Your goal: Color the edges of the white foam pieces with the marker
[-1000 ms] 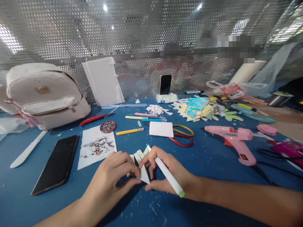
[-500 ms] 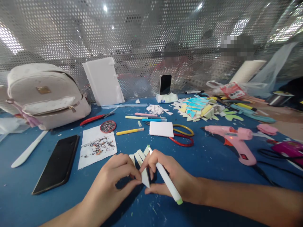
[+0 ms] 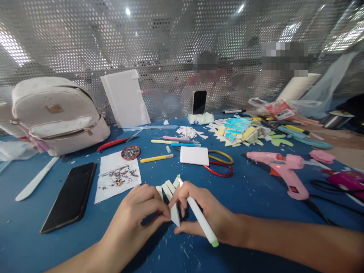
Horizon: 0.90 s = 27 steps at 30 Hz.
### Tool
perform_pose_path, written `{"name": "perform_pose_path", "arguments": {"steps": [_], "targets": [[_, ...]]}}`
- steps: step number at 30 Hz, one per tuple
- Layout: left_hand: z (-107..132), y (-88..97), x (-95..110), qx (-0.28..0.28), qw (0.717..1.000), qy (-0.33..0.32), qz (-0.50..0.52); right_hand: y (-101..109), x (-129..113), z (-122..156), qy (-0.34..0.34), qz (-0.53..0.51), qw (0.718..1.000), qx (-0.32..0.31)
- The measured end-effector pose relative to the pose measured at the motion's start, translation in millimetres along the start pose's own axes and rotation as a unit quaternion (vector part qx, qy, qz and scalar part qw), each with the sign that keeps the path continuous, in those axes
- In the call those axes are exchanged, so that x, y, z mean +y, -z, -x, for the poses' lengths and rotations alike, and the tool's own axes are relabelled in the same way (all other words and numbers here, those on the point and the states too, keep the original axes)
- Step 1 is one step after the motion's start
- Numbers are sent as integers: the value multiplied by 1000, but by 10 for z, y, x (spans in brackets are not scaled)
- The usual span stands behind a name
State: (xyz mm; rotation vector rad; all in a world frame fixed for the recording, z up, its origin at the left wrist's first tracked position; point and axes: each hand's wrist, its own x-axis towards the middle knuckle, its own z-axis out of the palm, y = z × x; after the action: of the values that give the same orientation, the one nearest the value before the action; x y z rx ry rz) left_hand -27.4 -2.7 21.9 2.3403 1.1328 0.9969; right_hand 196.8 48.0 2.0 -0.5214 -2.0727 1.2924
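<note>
Pinched between the thumb and fingertips of my left hand (image 3: 139, 212) is a small pale foam piece (image 3: 175, 215), angled toward me. My right hand (image 3: 203, 212) grips a white marker (image 3: 201, 220) with a green tip pointing away and a green end nearest me. Its fingers also touch the foam piece at the top and side. Just beyond the fingertips lie several pale foam strips (image 3: 167, 190), partly hidden by my hands. A white rectangular block (image 3: 194, 156) rests farther ahead on scissors (image 3: 221, 168) with red and yellow handles.
A black phone (image 3: 69, 197) and a speckled paper sheet (image 3: 116, 180) lie left, before a white backpack (image 3: 58, 117). On the right are a pink glue gun (image 3: 280, 163) and a heap of cut foam pieces (image 3: 239, 131). Markers (image 3: 156, 158) lie ahead; perforated metal (image 3: 165, 41) stands behind.
Both hands keep practically the same hold on the foam piece and marker. The whole view has shifted very slightly, with the table items a little farther right.
</note>
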Motion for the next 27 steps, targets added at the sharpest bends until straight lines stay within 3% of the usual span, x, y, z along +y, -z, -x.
{"name": "perform_pose_path", "arguments": {"steps": [6,14,27], "targets": [[4,14,-1,-9,1000,-1,-4,-7,-17,1,-3,-4,1000,14],[-82,170,-11,10,1000,12,1,0,-29,-2,-12,-13,1000,21],[-27,159,-42,46,999,8,15,16,-23,3,-43,-11,999,15]]}}
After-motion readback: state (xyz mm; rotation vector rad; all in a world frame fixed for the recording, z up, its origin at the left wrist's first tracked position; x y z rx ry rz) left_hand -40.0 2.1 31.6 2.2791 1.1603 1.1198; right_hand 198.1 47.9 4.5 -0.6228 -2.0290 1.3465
